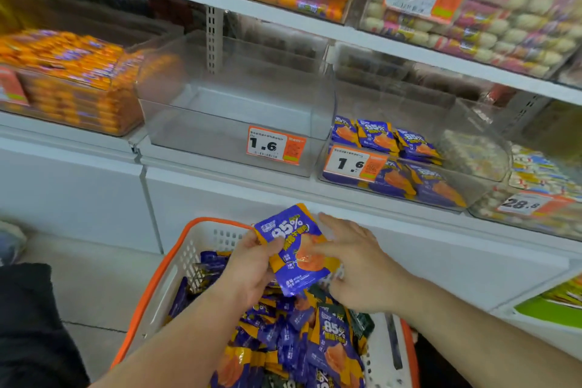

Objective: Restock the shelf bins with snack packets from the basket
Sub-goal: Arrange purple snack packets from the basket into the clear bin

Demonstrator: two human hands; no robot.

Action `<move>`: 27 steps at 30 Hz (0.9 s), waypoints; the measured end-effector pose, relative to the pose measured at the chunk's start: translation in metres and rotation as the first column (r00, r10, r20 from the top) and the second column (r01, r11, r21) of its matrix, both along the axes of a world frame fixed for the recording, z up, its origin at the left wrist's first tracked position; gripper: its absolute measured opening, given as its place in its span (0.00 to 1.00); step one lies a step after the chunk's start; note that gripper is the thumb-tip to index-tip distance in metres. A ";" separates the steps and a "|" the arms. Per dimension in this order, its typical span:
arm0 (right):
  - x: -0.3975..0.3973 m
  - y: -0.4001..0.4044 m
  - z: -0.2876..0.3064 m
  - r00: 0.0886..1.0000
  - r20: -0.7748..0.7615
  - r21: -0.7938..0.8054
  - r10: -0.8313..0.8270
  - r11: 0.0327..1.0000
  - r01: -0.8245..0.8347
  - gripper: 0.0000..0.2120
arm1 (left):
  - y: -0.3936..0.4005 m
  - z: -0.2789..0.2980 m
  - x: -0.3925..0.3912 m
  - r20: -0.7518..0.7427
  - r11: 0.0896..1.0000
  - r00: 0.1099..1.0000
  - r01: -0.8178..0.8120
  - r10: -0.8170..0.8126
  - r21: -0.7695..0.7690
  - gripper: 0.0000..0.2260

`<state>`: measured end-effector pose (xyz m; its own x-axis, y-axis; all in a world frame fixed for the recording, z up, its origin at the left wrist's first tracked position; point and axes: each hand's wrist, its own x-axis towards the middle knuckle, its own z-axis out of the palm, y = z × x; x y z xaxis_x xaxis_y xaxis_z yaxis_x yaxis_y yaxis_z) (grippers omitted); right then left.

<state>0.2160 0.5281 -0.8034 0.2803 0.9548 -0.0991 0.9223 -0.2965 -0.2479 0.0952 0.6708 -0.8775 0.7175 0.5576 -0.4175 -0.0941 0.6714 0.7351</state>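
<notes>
My left hand (252, 264) pinches 1 flat purple-and-orange foil snack packet (294, 250) by its left edge, thumb on the front and fingers curled behind, holding it just above the white slotted plastic basket with the orange rim (151, 287). My right hand (356, 264) is spread, fingers straight and loose, touching the packet's right side and gripping nothing. The foil looks slick and glossy, printed with a big 85%, so I judge a 1-edge pinch could let it slide back onto the heap of matching packets (302, 343) below my wrists. Beyond my fingertips, up and ahead, sits the clear plastic bin tagged 1.6 (239, 110), bare inside; to its right the neighbouring clear bin (409, 148) already holds the same packets, so I could drop this 1 into the wrong compartment, or clip the bin's front lip.
</notes>
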 end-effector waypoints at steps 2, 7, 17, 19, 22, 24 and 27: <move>-0.006 0.005 0.007 0.978 -0.096 0.153 -0.188 0.968 0.201 0.30 | 0.003 0.016 0.005 0.001 0.984 1.000 -0.017 0.017 0.179 0.12; -0.017 0.027 0.024 0.926 -0.126 0.356 -0.355 0.855 0.376 0.42 | -0.003 0.067 0.027 0.063 0.901 0.998 -0.044 0.018 0.432 0.15; 0.053 0.038 0.106 0.855 -0.188 0.654 -0.483 0.588 0.476 0.35 | 0.024 0.149 0.092 0.212 0.207 0.973 -0.226 0.088 0.952 0.13; 0.087 0.043 0.127 0.810 -0.243 0.575 -0.534 0.593 0.563 0.36 | 0.043 0.139 0.110 0.026 -0.184 0.968 0.021 0.250 0.983 0.19; 0.135 0.057 0.140 0.720 -0.314 0.352 -0.619 0.628 0.694 0.41 | 0.054 0.111 0.123 -0.175 -0.318 0.924 0.288 0.339 0.904 0.21; 0.156 0.067 0.133 0.686 -0.295 0.232 -0.665 0.646 0.727 0.44 | 0.057 0.091 0.124 -0.177 -0.434 0.907 0.345 0.381 0.832 0.19; 0.177 0.080 0.118 0.672 -0.225 0.118 -0.706 0.665 0.738 0.48 | 0.058 0.087 0.127 -0.079 -0.482 0.898 0.304 0.432 0.822 0.17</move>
<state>0.3928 0.6085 -0.6856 0.8862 0.4610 -0.0461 0.3845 -0.7873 -0.4820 0.2221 0.7286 -0.7906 0.6816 0.3592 0.6375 0.3525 -0.9247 0.1442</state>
